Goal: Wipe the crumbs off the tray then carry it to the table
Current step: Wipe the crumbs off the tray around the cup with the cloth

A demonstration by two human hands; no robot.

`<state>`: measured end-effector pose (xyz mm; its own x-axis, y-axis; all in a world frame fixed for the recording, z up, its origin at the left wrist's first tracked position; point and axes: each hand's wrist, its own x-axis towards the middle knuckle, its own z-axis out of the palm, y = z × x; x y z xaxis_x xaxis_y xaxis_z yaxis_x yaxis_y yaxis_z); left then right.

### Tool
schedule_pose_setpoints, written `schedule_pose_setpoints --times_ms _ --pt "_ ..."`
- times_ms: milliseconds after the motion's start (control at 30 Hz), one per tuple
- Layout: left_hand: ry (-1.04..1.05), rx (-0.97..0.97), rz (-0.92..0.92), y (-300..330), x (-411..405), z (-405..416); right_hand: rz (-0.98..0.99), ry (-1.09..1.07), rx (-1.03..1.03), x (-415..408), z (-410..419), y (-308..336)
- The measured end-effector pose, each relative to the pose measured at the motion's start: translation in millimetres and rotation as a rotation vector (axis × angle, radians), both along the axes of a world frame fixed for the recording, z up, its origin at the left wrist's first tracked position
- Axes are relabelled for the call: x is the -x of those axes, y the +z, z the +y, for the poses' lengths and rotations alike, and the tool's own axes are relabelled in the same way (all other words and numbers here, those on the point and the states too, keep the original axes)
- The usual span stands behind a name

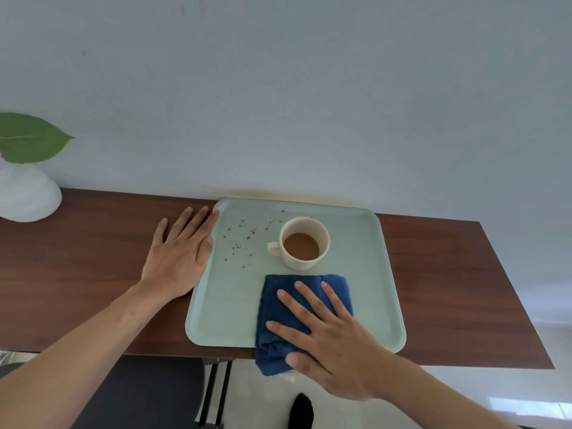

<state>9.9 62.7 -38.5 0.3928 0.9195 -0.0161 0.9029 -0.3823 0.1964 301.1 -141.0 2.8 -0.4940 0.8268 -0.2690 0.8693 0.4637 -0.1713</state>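
Wall [309, 88] fills the top half: plain pale blue-grey, a few small marks. Below it a dark wood shelf [77, 258] runs left to right, its back edge against the wall. Floor past its right end looks pale and tiled; dark legs show under the front edge.

Tray [383, 274], pale green with rounded corners, sits mid-shelf, back edge touching the wall, front edge at the shelf's front edge. Step in hand, as I judge it: wipe setup, not yet sweeping, since the crumbs look untouched. Carry step not started.

Left hand [179, 252] lies flat and open on the shelf, fingers spread, its side against the tray's left rim; gripping nothing, looks like bracing. Right hand [325, 339] is flat and open, palm down, pressing the cloth [309, 292], not clutching it. Cloth is blue, folded, at the tray's front edge right of center, 1 end hanging over the front rim.

White vase [28, 196] at the shelf's far left, with 1 green leaf [31, 137] above it.

Cup [305, 243], cream, about half full of brown drink, stands right of tray center, just behind the cloth, handle pointing left.

Crumbs [244, 239]: brown specks scattered over the back-left part of the tray, left of the cup.

Next move likely needs the cloth pushed back-left around the cup handle; spill risk.
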Motion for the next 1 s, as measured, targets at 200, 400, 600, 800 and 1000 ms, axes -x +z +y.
schedule_pose_setpoints --times_ms 200,400,600,800,1000 --pt "0.004 0.0 0.001 0 0 0 0.055 0.033 -0.028 52 21 -7" --pt "0.006 -0.004 0.004 0 1 0 0.078 0.061 -0.046 90 38 -13" --pt "0.006 0.003 0.004 2 2 -1 0.086 0.056 -0.051 97 41 -13" --pt "-0.004 0.048 -0.005 5 5 1 0.119 -0.002 -0.032 90 33 -3" --pt "0.034 0.094 -0.051 11 8 -6 0.136 -0.214 0.037 57 10 11"
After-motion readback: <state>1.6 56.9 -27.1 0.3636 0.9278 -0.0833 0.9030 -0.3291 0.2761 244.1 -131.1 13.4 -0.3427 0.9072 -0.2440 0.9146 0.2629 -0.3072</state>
